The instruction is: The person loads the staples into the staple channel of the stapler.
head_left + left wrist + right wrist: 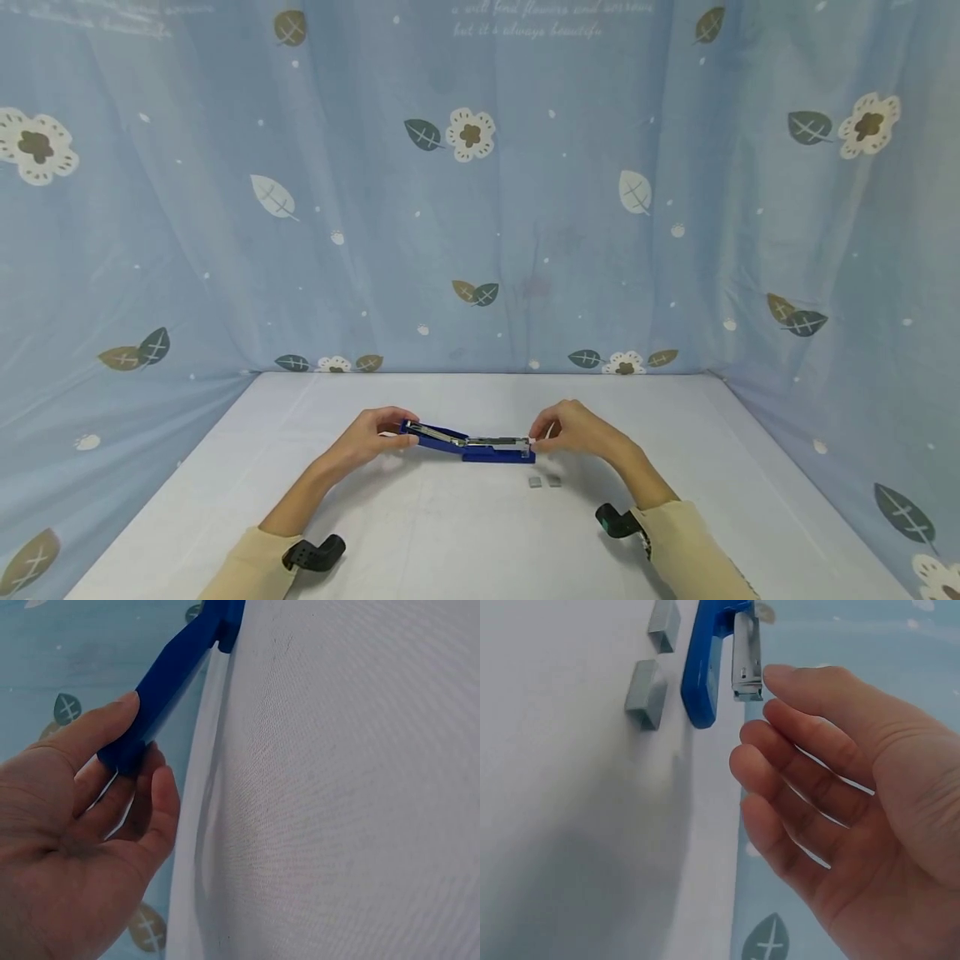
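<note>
A blue stapler [497, 456] stands on the white table, its top lid [438, 439] swung far back to the left and the metal magazine exposed. My left hand [372, 435] pinches the lid's free end between thumb and fingers, raised off the table. In the left wrist view that blue lid [169, 679] slants up from the thumb. My right hand [573, 429] is at the stapler's front end. In the right wrist view its thumb tip meets or nearly meets the tip of the metal magazine [747, 660], and the other fingers are loosely bent, gripping nothing visible.
Two short grey staple strips [535, 482] lie side by side on the table in front of the stapler's right end. A blue patterned curtain [480, 250] hangs behind the table and along both sides. Dark cameras [315, 553] are strapped at both wrists.
</note>
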